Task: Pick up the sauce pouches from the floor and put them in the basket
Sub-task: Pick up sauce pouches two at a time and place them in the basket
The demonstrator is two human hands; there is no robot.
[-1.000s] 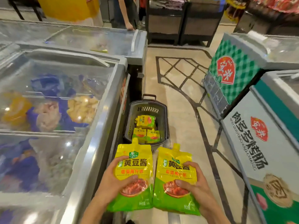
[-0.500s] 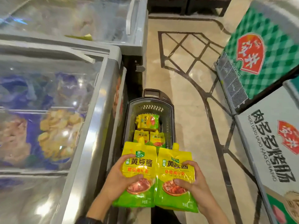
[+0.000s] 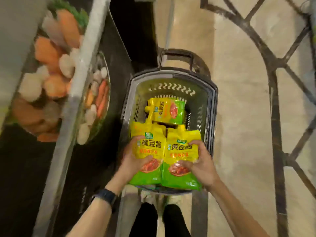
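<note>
Below me the beige tiled floor (image 3: 239, 117) runs with dark inlaid lines from 12 to 4 o'clock. The grey basket (image 3: 212, 106) stands directly on it at centre, its handle toward 12 o'clock. The freezer cabinet (image 3: 77, 108) stands on the floor just beside the basket at 9 o'clock.

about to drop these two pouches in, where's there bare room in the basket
Bare floor shows along the right wall of the basket, beside the lying pouch. The near end is hidden under the two held pouches.
</note>
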